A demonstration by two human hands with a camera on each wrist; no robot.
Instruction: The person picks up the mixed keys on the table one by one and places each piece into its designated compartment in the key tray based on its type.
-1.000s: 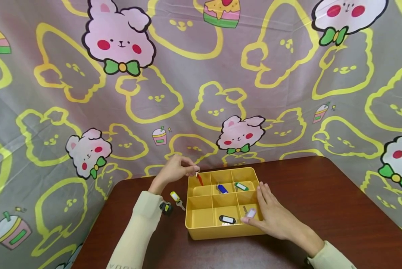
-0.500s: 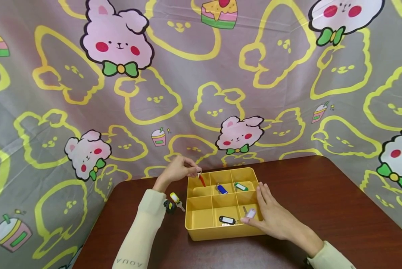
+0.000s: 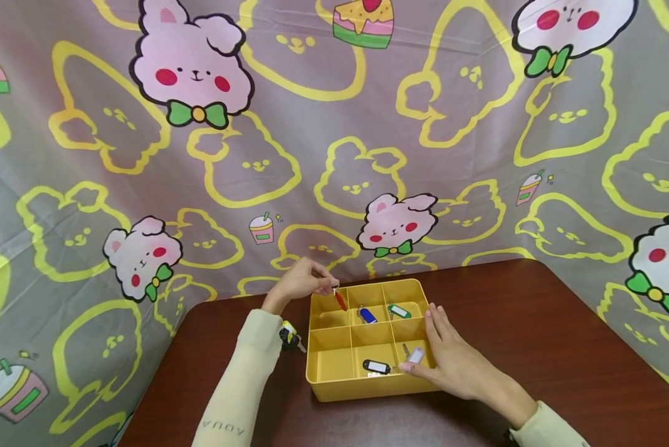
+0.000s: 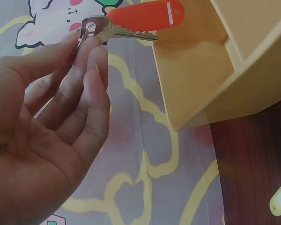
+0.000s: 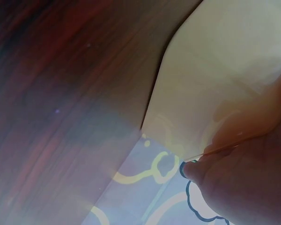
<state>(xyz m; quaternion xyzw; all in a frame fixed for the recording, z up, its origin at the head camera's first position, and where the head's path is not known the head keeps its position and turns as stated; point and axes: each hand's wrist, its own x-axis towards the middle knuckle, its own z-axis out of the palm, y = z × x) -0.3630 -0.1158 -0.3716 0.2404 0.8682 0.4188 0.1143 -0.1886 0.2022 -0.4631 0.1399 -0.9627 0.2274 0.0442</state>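
Observation:
My left hand [image 3: 303,280] pinches the metal ring of a key [image 4: 131,33] with a red key tag [image 3: 341,301]. The tag hangs over the back left compartment of a yellow divided box [image 3: 376,390]. In the left wrist view, thumb and fingertips meet on the ring, and key and tag stick out toward the box. My right hand [image 3: 457,363] lies along the box's right side, fingers straight against the outer wall, thumb over the front rim. That wall fills much of the right wrist view beside the hand [image 5: 248,180].
In the box lie keys with a blue tag [image 3: 368,315], a green tag [image 3: 399,311], a black tag [image 3: 376,366] and a pale purple tag [image 3: 416,356]. Left of it, a yellow-tagged key [image 3: 302,347] lies on the brown table [image 3: 535,323], partly hidden behind the left wrist. A patterned curtain hangs behind.
My left hand has moved slightly right, bringing the red-tagged key farther over the back left compartment. The left wrist now covers part of the yellow tag. The right hand stays at the box.

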